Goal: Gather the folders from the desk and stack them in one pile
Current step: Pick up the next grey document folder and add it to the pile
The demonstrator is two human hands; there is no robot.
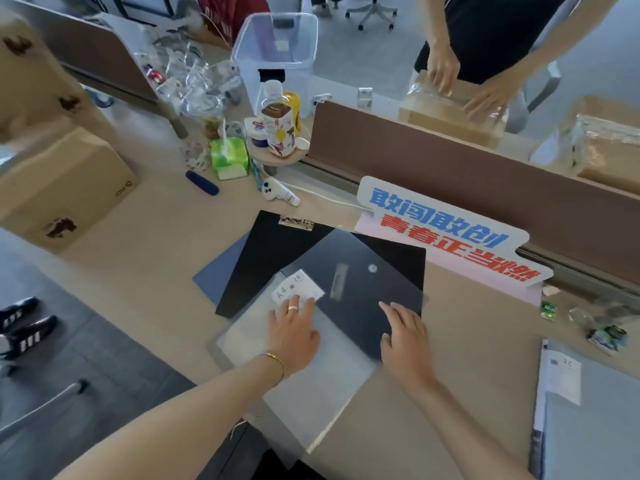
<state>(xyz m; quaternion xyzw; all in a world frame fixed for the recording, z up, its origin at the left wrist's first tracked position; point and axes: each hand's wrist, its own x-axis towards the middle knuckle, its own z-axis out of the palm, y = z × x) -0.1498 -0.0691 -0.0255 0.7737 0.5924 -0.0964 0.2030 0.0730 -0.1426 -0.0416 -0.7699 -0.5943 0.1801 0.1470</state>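
Observation:
A frosted clear folder [332,386] with a white "A4" label lies on top, its near corner hanging over the desk's front edge. Under it sit a dark translucent folder with a snap button [356,271], a black clipboard with a metal clip [266,258] and a blue folder [221,271] poking out at the left. My left hand [294,327] rests flat on the clear folder, fingers spread on the label. My right hand [405,337] lies flat, fingers apart, where the clear folder overlaps the dark one. Another pale folder [588,427] lies at the desk's right end.
A white sign with blue and red characters [446,233] lies behind the pile against a brown divider [485,174]. Bottles, a green tissue pack [229,157], a cardboard box [62,188] and a clear bin [277,53] crowd the back left. Another person handles a parcel beyond the divider.

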